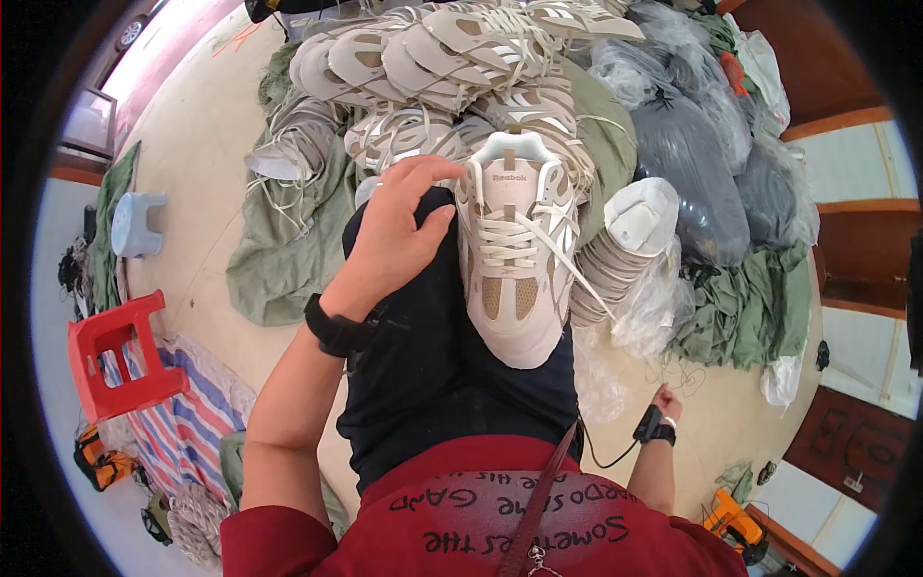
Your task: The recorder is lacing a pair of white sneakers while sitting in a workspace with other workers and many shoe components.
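A beige and white laced shoe upper (514, 260) lies on my lap, toe pointing toward me, one lace end trailing to the right. My left hand (394, 231) rests on my dark trouser leg (423, 356) beside the shoe, fingertips touching its heel collar; it grips nothing. A black band sits on that wrist. My right hand (663, 402) hangs low at my right side near the floor, fingers curled and mostly hidden, also with a black wrist band. Ahead lies a big pile of matching shoe uppers (433, 67).
Uppers rest on green cloth (279, 260). A stack of uppers in clear plastic (625, 250) stands right of my knee. Grey bags (692, 163) fill the right. A red stool (120, 356), a blue stool (139, 223) and a striped sheet (187, 413) sit left.
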`<state>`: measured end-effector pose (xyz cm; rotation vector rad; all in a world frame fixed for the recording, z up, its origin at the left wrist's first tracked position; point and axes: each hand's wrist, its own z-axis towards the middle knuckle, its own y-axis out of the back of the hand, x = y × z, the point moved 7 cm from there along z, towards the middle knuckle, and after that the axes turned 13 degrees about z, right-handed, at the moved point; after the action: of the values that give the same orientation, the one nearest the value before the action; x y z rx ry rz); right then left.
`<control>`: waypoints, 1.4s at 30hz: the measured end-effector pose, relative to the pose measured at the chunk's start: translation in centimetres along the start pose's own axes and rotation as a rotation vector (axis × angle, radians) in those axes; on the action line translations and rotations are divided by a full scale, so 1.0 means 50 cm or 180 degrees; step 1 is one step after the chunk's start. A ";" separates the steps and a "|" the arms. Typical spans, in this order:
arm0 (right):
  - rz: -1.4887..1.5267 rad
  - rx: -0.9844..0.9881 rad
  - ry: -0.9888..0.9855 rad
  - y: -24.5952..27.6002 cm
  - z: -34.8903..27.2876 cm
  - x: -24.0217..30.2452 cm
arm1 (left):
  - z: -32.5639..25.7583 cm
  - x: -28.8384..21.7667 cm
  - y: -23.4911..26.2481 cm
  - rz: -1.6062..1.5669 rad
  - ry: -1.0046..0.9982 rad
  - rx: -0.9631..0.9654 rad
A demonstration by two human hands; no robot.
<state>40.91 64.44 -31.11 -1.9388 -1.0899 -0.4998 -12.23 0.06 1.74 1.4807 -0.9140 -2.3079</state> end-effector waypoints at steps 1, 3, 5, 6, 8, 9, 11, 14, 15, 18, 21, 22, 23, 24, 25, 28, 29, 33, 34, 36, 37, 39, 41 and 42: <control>0.0017 -0.0052 -0.0142 -0.002 -0.027 -0.065 | 0.000 -0.014 -0.004 0.0168 -0.0099 0.0047; -0.0234 -0.0335 -0.0329 0.025 -0.131 -0.185 | 0.005 -0.038 -0.011 0.0357 -0.0264 0.0212; -0.0479 -0.0565 -0.0346 -0.022 -0.223 -0.227 | 0.009 -0.044 -0.027 0.0413 -0.0358 0.0331; -0.0464 -0.0558 -0.0314 -0.029 -0.222 -0.220 | 0.011 -0.047 -0.033 0.0396 -0.0451 0.0394; -0.0388 -0.0549 -0.0470 -0.040 -0.220 -0.223 | 0.020 -0.053 -0.036 0.0651 -0.0555 0.0403; -0.0378 -0.0543 -0.0452 -0.037 -0.211 -0.221 | 0.024 -0.057 -0.040 0.0924 -0.0638 0.0412; -0.0547 -0.0716 -0.0450 -0.019 -0.196 -0.217 | 0.034 -0.062 -0.044 0.0993 -0.0742 0.0360; -0.0739 -0.1062 -0.0358 0.007 -0.209 -0.239 | 0.039 -0.062 -0.049 0.1142 -0.0771 0.0355; -0.0945 -0.1077 -0.0496 0.020 -0.223 -0.251 | 0.042 -0.059 -0.057 0.1163 -0.0727 0.0402; -0.1503 -0.0675 -0.0825 0.069 -0.201 -0.273 | 0.038 -0.059 -0.053 0.1063 -0.0673 0.0258; -0.1995 -0.0240 -0.1450 0.055 -0.271 -0.346 | 0.032 -0.057 -0.057 0.0942 -0.0361 0.0325; -0.2014 0.0065 -0.1885 0.036 -0.304 -0.374 | 0.028 -0.060 -0.060 0.0944 -0.0371 0.0328; -0.2779 0.0370 -0.1625 -0.003 -0.334 -0.383 | 0.023 -0.065 -0.062 0.0995 -0.0392 0.0210; -0.2771 0.0370 -0.1637 -0.049 -0.377 -0.400 | 0.016 -0.068 -0.061 0.1045 -0.0404 0.0085; -0.3315 0.0747 -0.1163 -0.115 -0.410 -0.402 | 0.009 -0.072 -0.065 0.1042 -0.0413 0.0084; -0.3520 0.1809 0.0120 -0.309 -0.447 -0.403 | -0.002 -0.091 -0.077 0.1050 -0.0352 -0.0070; -0.3405 0.2067 0.0347 -0.386 -0.481 -0.406 | -0.007 -0.098 -0.079 0.1075 -0.0366 -0.0109; -0.3063 0.3452 0.1274 -0.684 -0.685 -0.409 | -0.023 -0.116 -0.085 0.1227 -0.0440 -0.0122; -0.3038 0.3809 0.1529 -0.736 -0.736 -0.415 | -0.027 -0.116 -0.085 0.1225 -0.0438 -0.0140; -0.2753 0.4342 0.1414 -0.814 -0.845 -0.441 | -0.037 -0.109 -0.091 0.1474 -0.0479 -0.0085; -0.2764 0.4353 0.1433 -0.832 -0.872 -0.452 | -0.040 -0.109 -0.094 0.1458 -0.0477 -0.0102; -0.3084 0.4997 0.2025 -0.857 -0.940 -0.479 | -0.049 -0.109 -0.097 0.1442 -0.0458 -0.0013; -0.3209 0.5119 0.2164 -0.858 -0.936 -0.497 | -0.056 -0.107 -0.097 0.1347 -0.0413 0.0028; -0.3326 0.5220 0.2287 -0.858 -0.940 -0.505 | -0.060 -0.103 -0.097 0.1263 -0.0376 0.0091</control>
<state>-6.14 24.94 -0.90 0.2999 -1.2252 -0.4695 -6.67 5.37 1.60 1.0627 -1.1573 -2.1091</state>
